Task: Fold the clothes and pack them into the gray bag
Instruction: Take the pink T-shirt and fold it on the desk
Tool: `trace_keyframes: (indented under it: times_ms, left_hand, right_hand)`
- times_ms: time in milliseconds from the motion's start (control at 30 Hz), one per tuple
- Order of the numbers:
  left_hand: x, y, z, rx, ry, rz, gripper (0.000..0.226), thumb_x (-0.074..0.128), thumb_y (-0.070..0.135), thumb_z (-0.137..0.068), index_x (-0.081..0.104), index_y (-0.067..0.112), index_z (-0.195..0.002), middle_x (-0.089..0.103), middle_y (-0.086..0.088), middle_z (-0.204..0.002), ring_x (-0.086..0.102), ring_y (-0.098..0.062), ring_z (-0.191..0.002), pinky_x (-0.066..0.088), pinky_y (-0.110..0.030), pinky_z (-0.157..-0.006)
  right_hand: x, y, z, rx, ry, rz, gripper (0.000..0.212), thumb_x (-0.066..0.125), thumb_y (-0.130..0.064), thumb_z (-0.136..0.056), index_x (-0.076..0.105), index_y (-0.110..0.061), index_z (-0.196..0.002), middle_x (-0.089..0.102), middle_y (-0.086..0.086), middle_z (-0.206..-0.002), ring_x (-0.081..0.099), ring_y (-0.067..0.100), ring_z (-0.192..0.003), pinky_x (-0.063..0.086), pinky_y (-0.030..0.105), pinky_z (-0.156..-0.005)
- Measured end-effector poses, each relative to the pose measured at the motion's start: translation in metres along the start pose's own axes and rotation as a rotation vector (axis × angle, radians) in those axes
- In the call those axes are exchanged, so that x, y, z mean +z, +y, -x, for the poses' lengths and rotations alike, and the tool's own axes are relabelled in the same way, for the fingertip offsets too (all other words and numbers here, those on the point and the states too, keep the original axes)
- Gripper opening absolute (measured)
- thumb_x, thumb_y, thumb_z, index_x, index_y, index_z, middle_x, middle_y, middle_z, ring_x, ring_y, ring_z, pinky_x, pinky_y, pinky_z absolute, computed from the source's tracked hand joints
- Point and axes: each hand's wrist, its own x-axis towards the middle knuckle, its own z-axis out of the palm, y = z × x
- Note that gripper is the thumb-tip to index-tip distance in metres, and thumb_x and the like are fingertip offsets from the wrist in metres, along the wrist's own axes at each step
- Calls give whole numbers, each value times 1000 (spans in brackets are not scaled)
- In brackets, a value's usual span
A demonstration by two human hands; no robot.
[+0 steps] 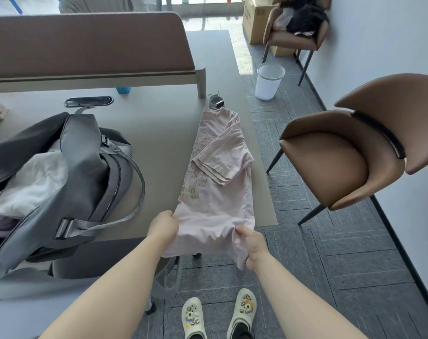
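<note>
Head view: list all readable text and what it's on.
"MOO": gold print on the pink shirt, partly folded over.
Smaller gold line below it: too blurred to read.
Cardboard box at the far wall: dark label marks, too small to read.
Nothing else legible.

A gray table [164,133] carries the open gray bag [85,172] at left, a pink T-shirt [220,187] along its right edge, a metal cup [216,102] beyond the collar
</note>
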Motion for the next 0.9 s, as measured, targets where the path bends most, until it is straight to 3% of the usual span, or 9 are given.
trace_keyframes:
  times_ms: [67, 200, 333, 400, 500, 633, 733, 800, 900]
  left_hand:
    - [3, 1, -3, -30, -59, 36, 17, 39, 11, -93, 56, 8, -99, 59, -14, -103, 50, -28, -84, 36, -32, -63]
    - [-2, 1, -4, -84, -286, 97, 51, 37, 8, -91, 41, 18, -141, 53, -8, -131, 54, -27, -109, 49, -34, -90]
    - [-24, 26, -18, -120, -421, 284, 56, 42, -5, -91, 42, 21, -142, 57, -8, -128, 63, -25, -97, 56, -36, -74]
    - [-35, 45, -28, -193, -274, 594, 57, 42, -9, -92, 39, 16, -144, 53, -18, -134, 66, -29, -89, 56, -38, -75]
    - [-41, 65, -41, -289, -163, 1124, 44, 34, -7, -99, 35, 9, -140, 46, -21, -135, 65, -26, -56, 56, -34, -46]
    - [-19, 51, -51, -322, -9, 865, 47, 25, -5, -96, 39, 6, -140, 47, -21, -115, 57, -29, -62, 49, -27, -35]
    - [-3, 43, -46, -148, -67, 519, 44, 42, 2, -91, 46, 9, -134, 59, -10, -92, 59, -26, -60, 52, -31, -52]
    - [1, 43, -44, -56, -36, 414, 37, 50, 11, -88, 51, 18, -125, 59, 2, -82, 62, -24, -62, 54, -32, -57]
    - [-1, 45, -51, 18, 5, 359, 37, 55, 23, -85, 52, 24, -122, 63, 2, -97, 68, -26, -75, 60, -38, -71]
  right_hand:
    - [-4, -6, 0, 22, 13, 58, 29, 73, -21, -80, 72, 0, -99, 73, 16, -96, 68, 33, -90, 55, 45, -86]
    - [-11, -19, 0, -36, 46, 188, 45, 63, 4, -80, 51, 2, -124, 65, 21, -110, 67, 35, -89, 57, 44, -76]
    - [-4, -57, -12, -51, 114, 219, 87, 59, 7, -82, 15, -22, -152, 42, 17, -144, 63, 39, -103, 58, 46, -71]
    - [2, -84, -10, -21, 93, 75, 75, 53, 9, -87, 24, -23, -148, 47, 18, -137, 66, 37, -89, 58, 43, -56]
    - [11, -109, -11, -64, 56, -313, 49, 48, 5, -91, 39, -10, -137, 55, 20, -117, 66, 29, -77, 59, 40, -57]
    - [12, -95, 2, -155, 123, -259, 30, 38, -2, -99, 40, -20, -123, 51, 12, -99, 65, 31, -75, 58, 39, -63]
    - [17, -75, -4, -274, 205, 177, 27, 42, -3, -95, 48, -10, -121, 57, 10, -89, 57, 22, -62, 52, 32, -50]
    - [25, -72, -7, -332, 215, 419, 29, 51, -13, -92, 53, -12, -121, 59, 3, -92, 58, 21, -67, 55, 36, -59]
    - [38, -74, -10, -368, 253, 704, 43, 61, -31, -88, 50, -17, -127, 58, 1, -105, 58, 22, -91, 48, 35, -78]
